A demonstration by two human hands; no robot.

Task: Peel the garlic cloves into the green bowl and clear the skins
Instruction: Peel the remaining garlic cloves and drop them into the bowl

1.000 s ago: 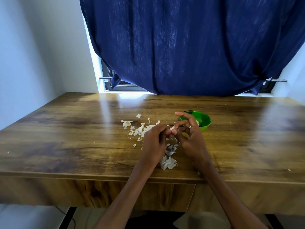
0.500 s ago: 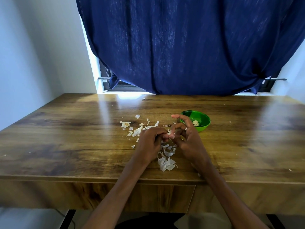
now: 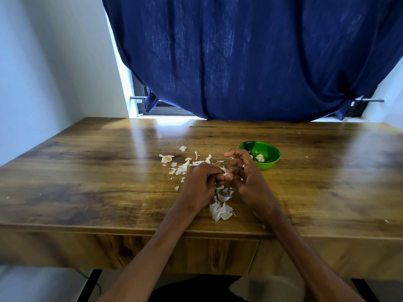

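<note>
Both hands (image 3: 220, 182) pinching garlic clove (image 3: 226, 175), wooden table (image 3: 87, 182), blue curtain (image 3: 250, 57)

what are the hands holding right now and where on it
Both hands pinch one garlic clove between their fingertips above the table: the left hand at its left end, the right hand at its right end. Exact finger placement is too small to tell.

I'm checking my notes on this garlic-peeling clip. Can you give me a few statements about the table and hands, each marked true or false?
1. The green bowl holds peeled cloves. True.
2. Garlic skins lie on the wooden table. True.
3. The bowl sits left of both hands. False: it sits beyond the right hand, to the right.
4. The left hand rests flat and idle. False: both hands pinch a garlic clove between them.
</note>
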